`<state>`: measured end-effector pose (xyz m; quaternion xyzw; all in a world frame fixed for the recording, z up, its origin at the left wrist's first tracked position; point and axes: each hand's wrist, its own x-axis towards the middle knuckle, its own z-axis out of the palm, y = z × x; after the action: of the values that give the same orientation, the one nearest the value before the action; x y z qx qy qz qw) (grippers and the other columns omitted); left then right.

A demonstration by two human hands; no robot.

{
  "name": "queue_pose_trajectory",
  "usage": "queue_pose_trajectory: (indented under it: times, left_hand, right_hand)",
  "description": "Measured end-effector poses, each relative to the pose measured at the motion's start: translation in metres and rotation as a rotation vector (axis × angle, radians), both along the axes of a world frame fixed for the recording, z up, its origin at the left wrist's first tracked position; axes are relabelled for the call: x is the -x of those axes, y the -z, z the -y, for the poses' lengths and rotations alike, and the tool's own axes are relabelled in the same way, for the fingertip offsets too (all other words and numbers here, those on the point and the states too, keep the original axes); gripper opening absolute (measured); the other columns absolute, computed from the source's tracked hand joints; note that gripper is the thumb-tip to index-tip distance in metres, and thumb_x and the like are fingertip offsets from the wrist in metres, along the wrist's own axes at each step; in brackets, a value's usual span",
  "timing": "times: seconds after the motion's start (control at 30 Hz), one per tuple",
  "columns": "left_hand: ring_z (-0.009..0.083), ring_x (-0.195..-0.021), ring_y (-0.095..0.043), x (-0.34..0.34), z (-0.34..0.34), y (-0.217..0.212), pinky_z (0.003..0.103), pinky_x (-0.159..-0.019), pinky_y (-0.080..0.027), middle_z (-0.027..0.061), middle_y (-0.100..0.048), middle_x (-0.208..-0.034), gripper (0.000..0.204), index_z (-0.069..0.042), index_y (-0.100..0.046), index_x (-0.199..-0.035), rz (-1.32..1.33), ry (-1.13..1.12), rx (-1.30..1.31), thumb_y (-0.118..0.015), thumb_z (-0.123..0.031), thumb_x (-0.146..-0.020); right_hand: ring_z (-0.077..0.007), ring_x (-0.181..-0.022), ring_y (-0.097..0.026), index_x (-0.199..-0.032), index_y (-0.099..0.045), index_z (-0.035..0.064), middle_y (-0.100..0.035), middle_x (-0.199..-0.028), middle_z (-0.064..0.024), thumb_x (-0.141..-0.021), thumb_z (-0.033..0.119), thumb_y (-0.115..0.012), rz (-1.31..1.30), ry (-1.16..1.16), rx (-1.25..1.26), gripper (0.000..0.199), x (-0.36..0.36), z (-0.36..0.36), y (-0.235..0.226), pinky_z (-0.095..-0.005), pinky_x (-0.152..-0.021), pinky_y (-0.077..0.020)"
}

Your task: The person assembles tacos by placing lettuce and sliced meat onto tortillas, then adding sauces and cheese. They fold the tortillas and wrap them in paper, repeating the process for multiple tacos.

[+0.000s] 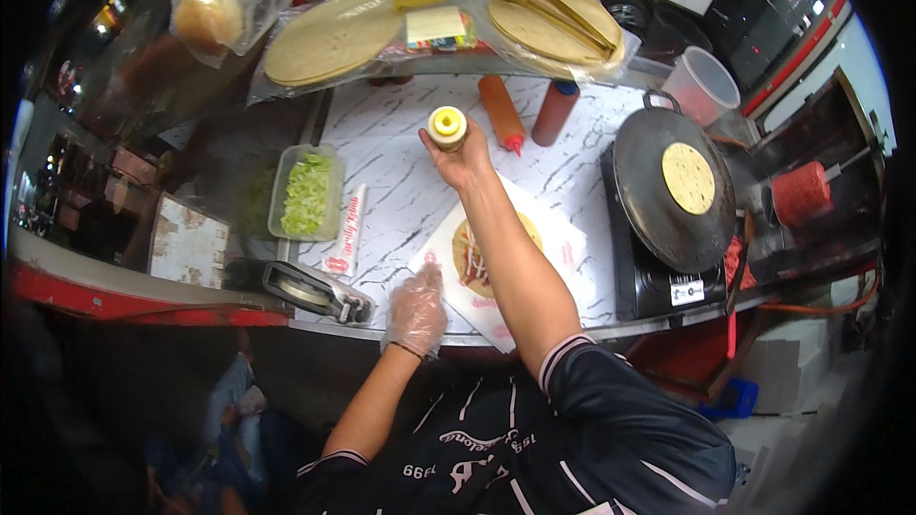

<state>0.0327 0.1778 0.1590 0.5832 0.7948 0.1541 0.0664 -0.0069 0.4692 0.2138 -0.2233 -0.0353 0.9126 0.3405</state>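
My right hand (465, 160) is wrapped round a squeeze bottle (447, 128) with a yellow-and-white top, held over the far middle of the counter. My forearm crosses above a flatbread (467, 262) with filling and white sauce streaks, hiding part of it. That flatbread lies on white printed paper (563, 243). In a clear plastic glove, my left hand (417, 310) rests at the paper's near left edge, fingers stretched forward. An orange squeeze bottle (502, 110) lies beyond my right hand, with a dark red bottle (555, 113) beside it.
On the right, a tortilla (688, 178) sits on a black griddle (634, 186) over a stove; a meat spit (800, 195) stands beyond. Shredded lettuce (307, 195) fills a tub at left, near a sealing tool (315, 292). Tongs (553, 14) lie on stacked flatbreads (510, 33) at the back.
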Motion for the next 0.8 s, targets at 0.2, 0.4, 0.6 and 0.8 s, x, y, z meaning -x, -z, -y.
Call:
queue_pose_trajectory:
  times: [0.2,0.4,0.6,0.8]
  left_hand:
    - [0.0384,-0.112,-0.069,-0.002,0.003,-0.008,0.050,-0.098,-0.053,0.0222,-0.064,-0.147,0.055,0.005,-0.062,-0.142,0.055,-0.013,0.012,-0.055,-0.004,-0.089]
    - [0.0389,-0.114,-0.068,0.002,0.005,0.005,0.052,-0.099,-0.053,0.0214,-0.063,-0.148,0.055,0.004,-0.063,-0.141,0.099,-0.007,-0.032,-0.057,-0.004,-0.088]
    - [0.0406,-0.110,-0.065,0.003,0.008,0.014,0.053,-0.097,-0.052,0.0201,-0.058,-0.155,0.066,0.000,-0.057,-0.150,0.074,-0.002,-0.029,-0.061,-0.008,-0.085]
    - [0.0408,-0.119,-0.062,0.003,0.036,-0.006,0.056,-0.102,-0.049,0.0222,-0.058,-0.154,0.069,-0.003,-0.058,-0.151,0.099,0.054,-0.296,-0.061,-0.005,-0.082]
  right_hand:
    - [-0.0374,-0.138,-0.056,-0.156,-0.044,0.0077,-0.050,-0.151,-0.0207,-0.116,0.035,-0.049,0.045,0.051,0.051,0.049,0.018,-0.021,0.031,-0.0556,-0.116,-0.0551]
    - [-0.0416,-0.130,-0.061,-0.158,-0.036,0.0018,-0.051,-0.144,-0.0282,-0.114,0.032,-0.056,0.057,-0.186,0.041,0.058,-0.007,-0.029,0.050,-0.0498,-0.109,-0.0601]
    - [-0.0357,-0.124,-0.067,-0.146,-0.054,0.0002,-0.061,-0.136,-0.0247,-0.110,0.028,-0.060,0.504,-0.054,-1.100,0.046,-0.029,0.030,-0.058,-0.0428,-0.100,-0.0609]
    - [-0.0360,-0.105,-0.075,-0.109,-0.081,0.0095,-0.079,-0.112,-0.0155,-0.098,0.040,-0.070,1.553,0.558,-2.497,0.034,0.027,-0.043,-0.154,-0.0632,-0.118,-0.0384]
